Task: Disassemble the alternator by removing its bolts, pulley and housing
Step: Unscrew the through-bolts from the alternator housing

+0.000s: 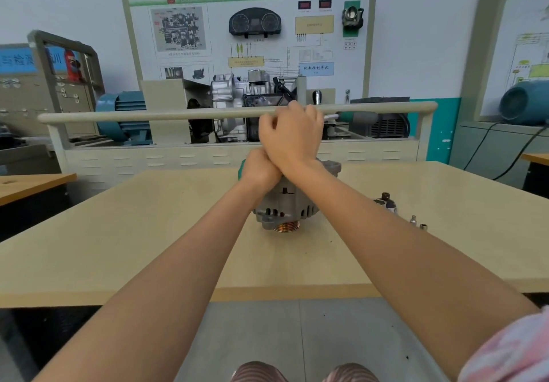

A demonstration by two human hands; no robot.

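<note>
Your knees [303,372] show at the bottom edge, and your two bare forearms reach out over the near edge of the table [148,233] toward the alternator [285,203]. It stands near the middle of the tabletop with its grooved, copper-coloured pulley [286,226] facing you, low on the near side, and its ribbed grey housing [309,209] behind.

Your left hand [260,170] is curled into a fist on top of the housing, seemingly round something green [242,169], likely a tool handle, though most of it is hidden. Your right hand [292,136] sits raised above and slightly behind the left, fingers bent. It is blurred, and you cannot tell whether it holds anything.

Expect the alternator to be heavy and rigid: a cast metal shell that will not flex but can roll on its rounded body when you lean on a bolt. Steady it by the mounting ear [332,167] at the far right or by the ribbed shell, where the slots give purchase. Avoid bracing on the pulley, which will probably spin.

Off to the right, well apart from it, lie some small metal pieces [386,202] and two sockets [417,222]. Keep any loosened bolts with them.
</note>
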